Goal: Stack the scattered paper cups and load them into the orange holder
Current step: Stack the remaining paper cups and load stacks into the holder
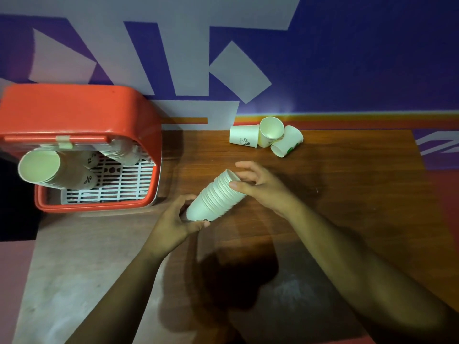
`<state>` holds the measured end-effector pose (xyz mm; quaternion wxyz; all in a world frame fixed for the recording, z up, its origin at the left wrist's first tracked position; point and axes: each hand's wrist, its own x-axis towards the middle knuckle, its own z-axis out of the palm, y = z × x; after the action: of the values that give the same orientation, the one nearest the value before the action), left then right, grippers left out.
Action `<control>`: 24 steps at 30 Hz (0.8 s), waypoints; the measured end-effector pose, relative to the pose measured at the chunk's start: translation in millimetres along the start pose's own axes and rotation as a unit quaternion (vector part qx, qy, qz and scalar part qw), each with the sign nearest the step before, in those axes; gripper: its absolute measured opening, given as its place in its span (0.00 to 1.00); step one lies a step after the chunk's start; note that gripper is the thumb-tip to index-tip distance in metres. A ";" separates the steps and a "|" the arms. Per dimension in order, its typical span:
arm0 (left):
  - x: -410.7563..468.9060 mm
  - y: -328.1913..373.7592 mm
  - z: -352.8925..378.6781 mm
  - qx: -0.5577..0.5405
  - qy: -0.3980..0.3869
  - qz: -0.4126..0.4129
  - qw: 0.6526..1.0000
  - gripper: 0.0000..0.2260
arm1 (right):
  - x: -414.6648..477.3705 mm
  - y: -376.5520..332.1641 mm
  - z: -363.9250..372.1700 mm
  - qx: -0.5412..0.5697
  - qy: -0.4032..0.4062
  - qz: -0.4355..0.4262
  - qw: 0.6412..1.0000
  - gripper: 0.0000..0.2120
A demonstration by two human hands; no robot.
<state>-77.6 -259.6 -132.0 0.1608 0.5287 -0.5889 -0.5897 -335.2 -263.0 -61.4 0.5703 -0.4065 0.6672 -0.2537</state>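
Observation:
A stack of several nested white paper cups (pixel 213 198) lies tilted in mid-air over the wooden table (pixel 347 194), mouth toward the upper right. My left hand (pixel 177 220) grips the stack's closed bottom end. My right hand (pixel 260 183) is at the rim end, thumb on the stack's side and fingers spread above the mouth. Three loose paper cups (pixel 267 137) lie on their sides at the table's far edge. The orange holder (pixel 79 115) stands at the left with cup stacks (pixel 57 171) lying inside on a white grid.
A purple and grey patterned wall (pixel 347 58) rises right behind the table. A pale surface (pixel 74 256) runs along the left front, below the holder. Dark shadows of my arms fall on the wood near me.

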 end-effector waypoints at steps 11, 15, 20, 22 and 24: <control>-4.5 -10.1 -1.9 -0.057 -0.012 -0.033 0.998 0.37 | 67.9 -11.2 -37.9 -0.250 0.265 -0.047 0.930 0.20; -9.4 -13.3 -4.0 -0.077 0.000 -0.048 0.996 0.38 | 98.9 3.8 -60.2 -0.379 0.266 -0.023 0.886 0.21; -14.2 -15.0 -7.1 -0.085 0.011 -0.059 0.995 0.31 | 106.2 24.3 -63.4 -0.424 0.270 -0.020 0.864 0.14; -14.7 -16.2 -7.8 -0.093 0.010 -0.058 0.994 0.33 | 98.8 28.5 -62.6 -0.425 0.279 -0.027 0.861 0.12; -14.0 -17.3 -7.5 -0.098 0.006 -0.059 0.993 0.37 | 83.2 27.4 -58.9 -0.384 0.305 -0.042 0.870 0.09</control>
<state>-58.5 -247.7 -139.0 0.1802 0.5478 -0.4951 -0.6499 -400.6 -324.8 -116.5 0.1257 -0.5234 0.8352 -0.1124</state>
